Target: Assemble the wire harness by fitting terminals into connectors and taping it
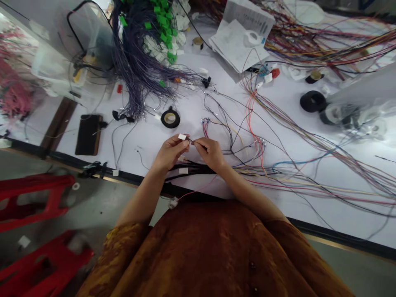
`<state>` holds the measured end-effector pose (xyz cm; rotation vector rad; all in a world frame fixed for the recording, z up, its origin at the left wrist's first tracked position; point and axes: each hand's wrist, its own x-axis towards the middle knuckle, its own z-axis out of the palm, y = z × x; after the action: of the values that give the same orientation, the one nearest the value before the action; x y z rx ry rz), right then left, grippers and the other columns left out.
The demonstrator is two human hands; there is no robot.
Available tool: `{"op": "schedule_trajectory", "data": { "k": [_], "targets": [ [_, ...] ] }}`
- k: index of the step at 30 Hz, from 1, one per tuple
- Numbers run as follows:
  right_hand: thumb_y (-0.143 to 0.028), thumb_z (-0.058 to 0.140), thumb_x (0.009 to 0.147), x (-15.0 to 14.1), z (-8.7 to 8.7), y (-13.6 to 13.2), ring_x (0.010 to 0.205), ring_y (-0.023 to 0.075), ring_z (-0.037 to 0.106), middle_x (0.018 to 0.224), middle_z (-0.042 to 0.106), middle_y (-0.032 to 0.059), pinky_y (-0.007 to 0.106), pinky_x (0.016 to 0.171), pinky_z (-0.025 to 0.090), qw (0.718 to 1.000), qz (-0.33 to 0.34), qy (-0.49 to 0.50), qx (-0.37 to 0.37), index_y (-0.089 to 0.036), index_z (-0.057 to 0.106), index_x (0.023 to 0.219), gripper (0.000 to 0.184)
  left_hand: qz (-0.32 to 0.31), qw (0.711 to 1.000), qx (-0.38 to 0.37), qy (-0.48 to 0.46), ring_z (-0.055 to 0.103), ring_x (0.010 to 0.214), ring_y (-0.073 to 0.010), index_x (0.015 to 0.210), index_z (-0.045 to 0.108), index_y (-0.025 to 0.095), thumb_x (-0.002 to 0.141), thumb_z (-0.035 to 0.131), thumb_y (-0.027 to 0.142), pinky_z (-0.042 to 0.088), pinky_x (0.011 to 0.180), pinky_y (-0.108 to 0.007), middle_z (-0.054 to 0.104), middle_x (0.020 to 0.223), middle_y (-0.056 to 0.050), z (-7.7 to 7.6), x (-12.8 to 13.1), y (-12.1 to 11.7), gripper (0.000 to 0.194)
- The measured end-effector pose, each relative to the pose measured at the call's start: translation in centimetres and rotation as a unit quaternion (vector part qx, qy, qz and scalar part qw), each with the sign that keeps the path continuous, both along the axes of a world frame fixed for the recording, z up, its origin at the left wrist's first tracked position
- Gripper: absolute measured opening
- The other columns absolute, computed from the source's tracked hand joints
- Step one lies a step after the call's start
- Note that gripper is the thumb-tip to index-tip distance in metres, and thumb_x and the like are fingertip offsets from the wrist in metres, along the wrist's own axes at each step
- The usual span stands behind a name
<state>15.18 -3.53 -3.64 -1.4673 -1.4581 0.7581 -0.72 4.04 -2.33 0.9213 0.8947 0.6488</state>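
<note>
left hand (169, 153) grasps white connector (182, 136) between thumb and fingers, near the front edge of the table (201, 187). right hand (210, 153) pinches a thin dark wire (191, 141) just beside it, fingertips close to the left ones. cannot tell if the wire end is seated in the connector, too small. both hands are above the table, wrists bent inward.

under and beside the hands: black cables (199, 168) running left-right along the edge, with a white block (183, 170) by them. pink-wired plug (173, 202) hangs over the edge, against the brown top (216, 247).

behind the hands: tape roll (176, 123) lying flat, loose wire ends (206, 121) to its right. phone (88, 136) lies to the left, near the edge. purple wires (131, 66) piled further back, green connectors (162, 22) at their upper end. papers (238, 49) back and to the right, white ring on top. red plug (275, 73) near them. long mixed wires (321, 140) stretch off right. black roll (312, 101) beside clear bag (371, 119). two red stools (34, 180) on the floor, left.
</note>
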Motion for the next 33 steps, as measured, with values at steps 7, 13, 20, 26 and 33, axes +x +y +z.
{"op": "schedule_trajectory", "data": {
  "k": [7, 13, 20, 26, 33],
  "targets": [
    [-0.027, 0.047, 0.095, 0.3, 0.2, 0.3, 0.073, 0.0142, 0.056, 0.075, 0.062, 0.0020, 0.026, 0.072, 0.040, 0.998, 0.032, -0.047, -0.041, -0.020, 0.064, 0.075, 0.028, 0.013, 1.000, 0.013, 0.003, 0.054, 0.057, -0.0069, 0.071, 0.064, 0.016, 0.070, 0.080, 0.038, 0.044, 0.057, -0.021, 0.061, 0.064, 0.001, -0.5, 1.1, -0.7, 0.027],
    [-0.026, 0.048, 0.094, 1.9, 2.6, 1.4, 0.069, 0.0141, 0.051, 0.069, 0.056, 0.0017, 0.027, 0.066, 0.035, 0.985, 0.076, -0.126, -0.090, -0.018, 0.061, 0.068, 0.030, 0.016, 0.991, 0.107, 0.081, 0.055, 0.057, -0.0100, 0.075, 0.064, 0.016, 0.078, 0.074, 0.040, 0.046, 0.058, -0.024, 0.062, 0.063, 0.000, -1.0, 0.8, -1.0, 0.026],
    [-0.034, 0.053, 0.093, -1.2, 4.4, 12.5, 0.091, 0.0240, 0.061, 0.105, 0.068, 0.0138, 0.035, 0.078, 0.044, 0.964, -0.017, -0.213, -0.162, -0.014, 0.066, 0.098, 0.024, 0.046, 0.984, 0.141, 0.096, 0.055, 0.056, -0.0114, 0.070, 0.064, 0.018, 0.073, 0.077, 0.045, 0.045, 0.058, -0.026, 0.062, 0.062, 0.000, -0.6, 0.9, -1.4, 0.031],
    [-0.016, 0.057, 0.082, -2.0, 3.4, 15.1, 0.089, 0.0246, 0.062, 0.106, 0.069, 0.0137, 0.037, 0.078, 0.048, 0.961, -0.020, -0.196, -0.192, -0.016, 0.060, 0.112, 0.031, 0.033, 0.984, 0.146, 0.097, 0.057, 0.061, -0.0124, 0.074, 0.068, 0.018, 0.075, 0.076, 0.046, 0.047, 0.064, -0.027, 0.069, 0.070, -0.003, -0.4, 0.7, -1.4, 0.029],
    [-0.016, 0.049, 0.077, 4.0, 4.6, 7.8, 0.080, 0.0162, 0.059, 0.087, 0.067, 0.0008, 0.030, 0.078, 0.047, 1.000, 0.007, 0.006, -0.028, -0.020, 0.063, 0.099, 0.026, 0.056, 0.987, 0.132, 0.074, 0.059, 0.061, -0.0128, 0.075, 0.069, 0.017, 0.074, 0.078, 0.045, 0.048, 0.063, -0.027, 0.070, 0.069, -0.003, -0.3, 0.8, -1.4, 0.029]
  ]
}}
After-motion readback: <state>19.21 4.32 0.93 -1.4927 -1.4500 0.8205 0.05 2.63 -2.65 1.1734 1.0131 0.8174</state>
